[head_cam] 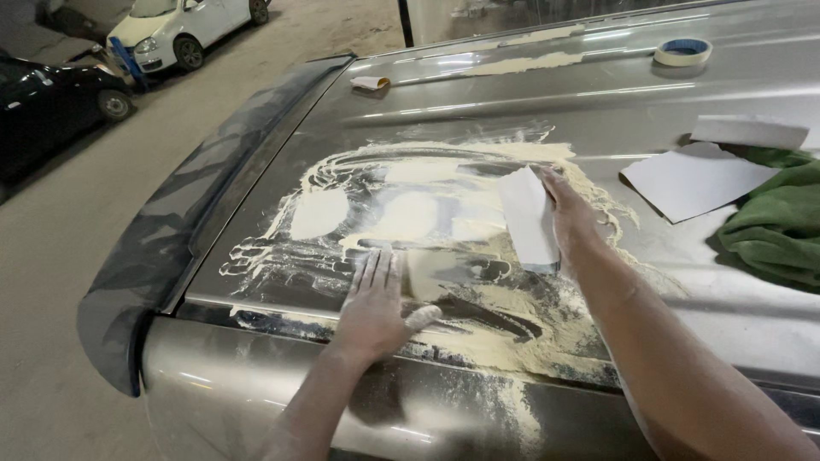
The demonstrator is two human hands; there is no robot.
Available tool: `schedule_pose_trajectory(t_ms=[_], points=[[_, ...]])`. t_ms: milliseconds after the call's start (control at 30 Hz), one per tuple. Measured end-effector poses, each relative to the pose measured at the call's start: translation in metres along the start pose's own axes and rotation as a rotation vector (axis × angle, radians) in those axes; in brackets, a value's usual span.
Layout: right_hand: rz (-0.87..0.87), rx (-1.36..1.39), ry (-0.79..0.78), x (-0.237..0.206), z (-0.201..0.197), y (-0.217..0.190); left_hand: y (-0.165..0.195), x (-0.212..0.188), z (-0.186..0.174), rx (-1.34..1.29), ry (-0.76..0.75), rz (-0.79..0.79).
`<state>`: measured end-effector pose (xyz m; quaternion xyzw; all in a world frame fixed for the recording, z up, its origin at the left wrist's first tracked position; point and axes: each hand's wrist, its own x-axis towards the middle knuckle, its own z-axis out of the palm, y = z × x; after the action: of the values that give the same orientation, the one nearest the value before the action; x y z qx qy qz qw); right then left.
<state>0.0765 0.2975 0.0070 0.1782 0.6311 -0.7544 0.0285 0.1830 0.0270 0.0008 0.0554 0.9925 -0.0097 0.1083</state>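
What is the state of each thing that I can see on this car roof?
Car roof: covered with pale sanding dust.
Left hand: flat on the roof, dusty.
Right hand: holding the sanding block.
Sanding block: tilted, pressed on the roof.
Tape roll: lying flat.
Green cloth: crumpled.
Sandpaper sheet: lying flat.

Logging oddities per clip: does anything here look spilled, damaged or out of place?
Yes. Pale yellowish dust lies smeared across the car roof around the left hand and runs over the rear edge. The right hand holds a white sheet. A green cloth lies crumpled nearby.
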Motion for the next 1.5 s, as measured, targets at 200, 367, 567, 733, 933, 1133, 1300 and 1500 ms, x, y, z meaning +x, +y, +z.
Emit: schedule_pose_trajectory(t_ms=[200, 367, 567, 733, 933, 1133, 1300, 1500], points=[[-0.039, -0.086, -0.029, -0.005, 0.007, -0.003, 0.055, 0.0, 0.0, -0.063, -0.145, 0.178], [-0.051, -0.083, -0.024, -0.008, 0.007, -0.004, 0.075, 0.009, 0.003, 0.06, 0.131, 0.466], [0.014, 0.006, 0.022, -0.01, 0.005, 0.001, 0.02, 0.014, 0.004, -0.021, -0.03, 0.297], [-0.078, -0.039, -0.023, -0.004, 0.007, 0.004, -0.024, 0.017, 0.013, -0.028, 0.065, 0.202], [-0.01, -0.033, 0.026, 0.0, 0.004, 0.006, -0.024, 0.015, 0.017, 0.014, 0.116, 0.193], [-0.017, -0.069, -0.01, -0.005, 0.014, 0.002, 0.033, 0.007, 0.009, -0.045, 0.014, 0.324], [-0.098, -0.011, -0.067, -0.003, 0.01, 0.01, 0.023, 0.009, 0.013, -0.085, 0.082, 0.424], [-0.267, -0.053, -0.172, 0.002, 0.004, 0.026, -0.044, 0.017, 0.02, 0.053, 0.125, 0.235]])
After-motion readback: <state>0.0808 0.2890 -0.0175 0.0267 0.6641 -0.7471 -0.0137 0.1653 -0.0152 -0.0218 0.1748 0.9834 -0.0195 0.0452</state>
